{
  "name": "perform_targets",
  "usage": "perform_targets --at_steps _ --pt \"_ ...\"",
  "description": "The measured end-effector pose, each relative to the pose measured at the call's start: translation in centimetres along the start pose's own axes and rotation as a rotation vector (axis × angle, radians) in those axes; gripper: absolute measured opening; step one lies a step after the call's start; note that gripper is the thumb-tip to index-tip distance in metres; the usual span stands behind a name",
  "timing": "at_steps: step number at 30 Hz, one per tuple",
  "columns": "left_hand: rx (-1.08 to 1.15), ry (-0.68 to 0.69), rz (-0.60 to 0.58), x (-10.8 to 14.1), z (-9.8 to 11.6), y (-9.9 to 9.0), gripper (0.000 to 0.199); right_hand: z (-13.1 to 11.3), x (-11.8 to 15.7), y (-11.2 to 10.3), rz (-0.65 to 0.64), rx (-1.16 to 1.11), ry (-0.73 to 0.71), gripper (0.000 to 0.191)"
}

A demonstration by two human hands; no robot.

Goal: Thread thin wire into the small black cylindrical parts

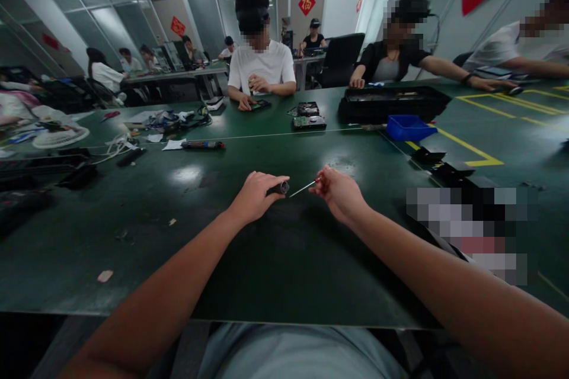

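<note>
In the middle of the head view, my left hand [254,196] is closed around a short black cylindrical part [280,188]. Its round end, with a lighter ring, faces right. Opposite it, my right hand [341,192] grips a thin screwdriver [303,188] by its reddish handle, which the fingers mostly cover. The metal shaft slants down to the left, and its tip is close to the cylindrical part's end; I cannot tell whether they touch. Both hands are above the dark green table [311,284].
Ahead lie a second tool [203,145], hard drives [309,123], a blue bin [409,128] and a long black housing [393,104]. Black brackets [448,173] are on the right. Cables and parts [173,121] lie left. A person [261,65] in white works across the table.
</note>
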State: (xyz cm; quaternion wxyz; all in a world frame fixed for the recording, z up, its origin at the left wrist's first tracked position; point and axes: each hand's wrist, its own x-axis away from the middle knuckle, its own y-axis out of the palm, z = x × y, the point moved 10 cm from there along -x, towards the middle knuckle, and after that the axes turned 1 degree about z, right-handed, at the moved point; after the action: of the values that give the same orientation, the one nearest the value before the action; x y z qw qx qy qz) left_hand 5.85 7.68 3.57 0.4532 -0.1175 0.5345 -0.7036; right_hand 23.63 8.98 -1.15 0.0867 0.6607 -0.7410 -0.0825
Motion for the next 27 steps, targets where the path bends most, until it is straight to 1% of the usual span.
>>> perform_targets --at_steps 2,4,7,10,13,16,19,22,25,27 --pt "-0.021 -0.032 -0.022 0.0 -0.6 0.2 0.042 -0.1 -0.3 -0.8 0.061 0.039 -0.033 0.03" --pt "-0.025 -0.053 -0.031 0.0 -1.1 0.4 0.042 -0.4 -0.4 -1.1 0.09 0.071 -0.08 0.029" --pt "-0.042 -0.064 -0.031 0.1 -1.4 0.6 0.042 -0.8 -0.1 -0.8 0.078 0.081 -0.126 0.03" --pt "-0.076 -0.054 -0.043 0.1 -1.1 0.7 0.041 -1.7 0.4 -0.3 0.055 0.107 -0.197 0.028" --pt "-0.095 -0.042 -0.055 0.1 -0.7 0.9 0.042 -3.2 1.3 0.5 0.028 0.261 -0.302 0.024" --pt "-0.101 -0.046 -0.064 0.2 -0.7 1.1 0.042 -4.5 2.2 0.9 0.045 0.443 -0.378 0.022" --pt "-0.09 -0.059 -0.084 0.2 -0.8 1.4 0.041 -5.0 2.7 1.1 0.057 0.549 -0.407 0.021" --pt "-0.033 -0.065 -0.094 0.2 -0.8 1.6 0.041 -5.1 2.8 1.2 0.048 0.618 -0.425 0.02" --pt "0.039 -0.083 -0.084 0.2 -0.7 1.5 0.04 -5.3 2.7 1.1 0.059 0.648 -0.451 0.02" --pt "0.085 -0.112 -0.054 0.3 -0.8 1.2 0.037 -5.5 2.6 0.9 0.079 0.655 -0.467 0.02"
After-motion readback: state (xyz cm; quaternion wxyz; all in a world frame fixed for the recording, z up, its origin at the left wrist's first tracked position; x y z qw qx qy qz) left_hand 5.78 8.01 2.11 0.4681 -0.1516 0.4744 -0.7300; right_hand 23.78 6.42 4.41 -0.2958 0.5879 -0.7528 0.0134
